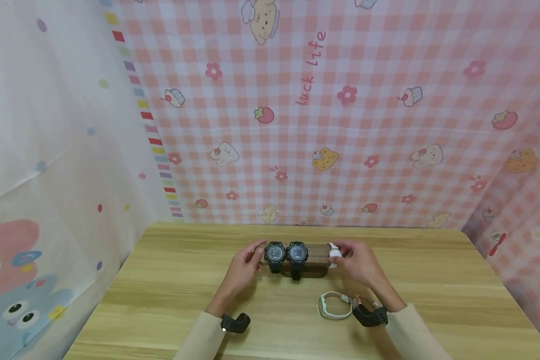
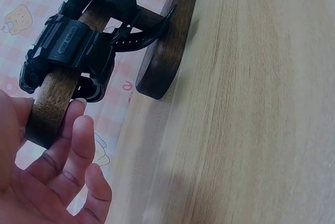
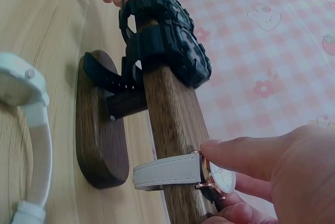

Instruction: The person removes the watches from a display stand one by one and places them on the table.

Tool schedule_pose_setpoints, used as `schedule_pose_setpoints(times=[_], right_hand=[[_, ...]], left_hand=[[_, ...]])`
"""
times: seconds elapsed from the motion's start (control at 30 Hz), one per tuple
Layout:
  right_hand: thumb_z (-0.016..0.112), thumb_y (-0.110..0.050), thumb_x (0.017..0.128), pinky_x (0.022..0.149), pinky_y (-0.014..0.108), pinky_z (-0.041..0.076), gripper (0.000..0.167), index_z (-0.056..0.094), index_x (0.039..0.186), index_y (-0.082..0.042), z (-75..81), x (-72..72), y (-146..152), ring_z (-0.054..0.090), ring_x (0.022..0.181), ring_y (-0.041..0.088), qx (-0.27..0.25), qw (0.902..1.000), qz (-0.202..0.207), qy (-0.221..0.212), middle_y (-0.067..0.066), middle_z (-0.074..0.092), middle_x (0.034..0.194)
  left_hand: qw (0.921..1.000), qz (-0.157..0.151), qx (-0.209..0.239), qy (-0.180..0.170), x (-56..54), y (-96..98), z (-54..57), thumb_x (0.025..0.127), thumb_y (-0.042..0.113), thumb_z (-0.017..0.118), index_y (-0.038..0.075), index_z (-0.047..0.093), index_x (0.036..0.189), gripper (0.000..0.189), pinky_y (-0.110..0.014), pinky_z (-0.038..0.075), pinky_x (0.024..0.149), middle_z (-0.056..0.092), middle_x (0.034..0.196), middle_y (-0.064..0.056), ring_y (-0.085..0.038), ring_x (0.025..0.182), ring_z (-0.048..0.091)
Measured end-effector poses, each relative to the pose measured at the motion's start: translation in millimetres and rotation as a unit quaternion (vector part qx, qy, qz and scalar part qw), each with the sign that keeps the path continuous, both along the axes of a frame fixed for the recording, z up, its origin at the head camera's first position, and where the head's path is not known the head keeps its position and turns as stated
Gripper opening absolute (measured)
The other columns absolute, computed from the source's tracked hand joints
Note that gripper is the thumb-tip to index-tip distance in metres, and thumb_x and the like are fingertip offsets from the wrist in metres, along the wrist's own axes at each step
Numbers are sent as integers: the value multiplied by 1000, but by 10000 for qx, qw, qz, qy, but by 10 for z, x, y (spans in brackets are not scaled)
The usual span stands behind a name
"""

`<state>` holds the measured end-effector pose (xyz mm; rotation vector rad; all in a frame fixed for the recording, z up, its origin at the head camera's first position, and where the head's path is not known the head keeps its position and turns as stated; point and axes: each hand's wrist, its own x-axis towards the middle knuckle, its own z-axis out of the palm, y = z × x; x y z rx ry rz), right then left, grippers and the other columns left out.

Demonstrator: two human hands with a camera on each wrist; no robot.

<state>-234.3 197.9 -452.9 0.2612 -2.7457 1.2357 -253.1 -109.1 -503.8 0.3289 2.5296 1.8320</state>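
A dark wooden watch stand, a bar on a post with an oval base, stands toward the back of the table. Two black chunky watches are strapped side by side around its left half; a loose strap end hangs toward the base. My left hand pinches the bar's left end between thumb and fingers, as the left wrist view shows. Around the bar's right end sits a watch with a white strap and rose-gold case. My right hand holds this watch by its case, thumb on the near edge.
On the table in front of the stand lies a pale watch on its side, its strap looped. A small rose-gold item shows partly behind the right wrist camera. A checked cloth hangs behind the table.
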Motion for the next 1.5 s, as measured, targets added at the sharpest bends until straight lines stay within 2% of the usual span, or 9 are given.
schedule_pose_setpoints(times=[0.23, 0.4, 0.63, 0.83, 0.93, 1.1, 1.3, 1.43, 1.5], right_hand=[[81, -6, 80, 55, 24, 43, 37, 70, 114, 4, 15, 17, 76, 54, 66, 14, -44, 9999, 15, 111, 6, 62, 79], [80, -5, 80, 55, 24, 42, 36, 70, 113, 4, 21, 36, 127, 54, 66, 15, -72, 9999, -43, 68, 6, 62, 79], [79, -7, 82, 49, 24, 38, 35, 71, 115, 1, 11, 59, 219, 50, 64, 13, -52, 9999, -78, 47, 4, 59, 80], [79, -7, 82, 52, 25, 43, 34, 71, 114, -1, -4, 76, 278, 56, 69, 15, -41, 9998, -125, 136, 6, 59, 81], [79, -7, 82, 55, 25, 46, 35, 71, 115, 0, -8, 81, 298, 60, 73, 17, -47, 9998, -149, 153, 8, 61, 83], [78, -7, 83, 58, 27, 50, 37, 69, 118, 0, -16, 97, 349, 65, 80, 21, -51, 9997, -239, 39, 12, 64, 90], [77, -8, 85, 59, 27, 50, 38, 68, 121, 1, -26, 102, 412, 65, 82, 22, -68, 9994, -343, -59, 14, 65, 95], [76, -8, 85, 59, 25, 48, 36, 68, 119, 2, -40, 99, 449, 62, 80, 18, -97, 9990, -431, -74, 12, 66, 93], [77, -8, 85, 59, 24, 48, 35, 69, 118, 3, -53, 102, 462, 62, 79, 17, -129, 9989, -440, -72, 12, 67, 92]], left_hand=[[10000, -24, -23, 56, 4, -1, 7, 105, 27, 50, 13, 58, 139, 37, -33, 54, 66, 64, 82, -14, -25, 69, 63], [10000, -51, 3, -14, 6, -2, 3, 106, 26, 49, 15, 58, 139, 36, -35, 54, 66, 63, 83, -15, -28, 71, 63], [10000, -60, -17, 22, 7, 1, 8, 105, 25, 50, 13, 58, 139, 36, -33, 53, 64, 62, 81, -15, -26, 69, 62], [10000, -23, 8, 3, 9, 3, 8, 105, 26, 50, 17, 59, 138, 35, -31, 53, 64, 62, 81, -15, -26, 69, 62], [10000, -14, 47, 8, 4, 4, -1, 105, 27, 51, 18, 59, 138, 35, -28, 52, 63, 62, 83, -20, -29, 70, 63], [9999, -21, 135, 10, 3, 12, -4, 105, 26, 51, 14, 58, 138, 36, -27, 49, 62, 61, 83, -24, -37, 72, 63], [9999, 89, 60, -42, -5, 45, 22, 105, 16, 50, 7, 56, 140, 36, -31, 50, 61, 60, 83, -29, -48, 75, 60], [10000, 69, 60, 1, -4, 35, 25, 105, 16, 50, 9, 57, 138, 35, -30, 50, 61, 59, 78, -21, -38, 70, 62], [10000, 67, 50, -13, 27, 39, 72, 105, 16, 49, 9, 57, 138, 35, -32, 51, 62, 59, 78, -20, -37, 70, 62]])
